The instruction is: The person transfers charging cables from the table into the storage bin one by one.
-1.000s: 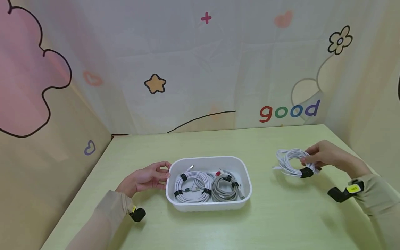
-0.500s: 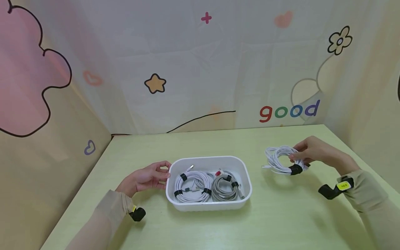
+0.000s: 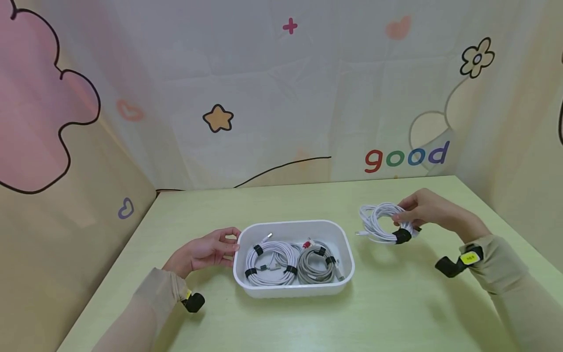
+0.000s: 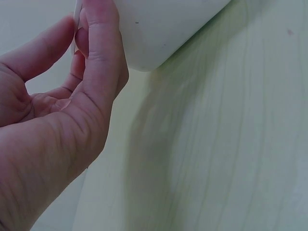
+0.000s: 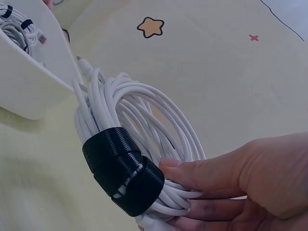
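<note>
Raised over the table at the right, a coiled white cable [image 3: 377, 226] wrapped with a black strap [image 5: 120, 168] is pinched between the thumb and fingers of my right hand [image 3: 433, 210]. Its plug end [image 5: 84, 66] points left toward the white bin [image 3: 290, 292]. My left hand [image 3: 206, 250] pinches the bin's left rim between thumb and fingers, which the left wrist view also shows. Inside the bin lie a coiled white cable [image 3: 292, 254] at the left and a coiled grey cable [image 3: 303, 273] at the right, both bound with black straps.
The pale green wood-grain table [image 3: 290, 322] carries the bin near its middle. A printed cloth backdrop [image 3: 281, 98] stands along the table's back edge, with more cloth at both sides. A red connector [image 3: 306, 244] shows among the cables in the bin.
My right hand has carried the coiled white cable leftward and slightly up, closer to the bin. My left hand and the bin have stayed in place.
</note>
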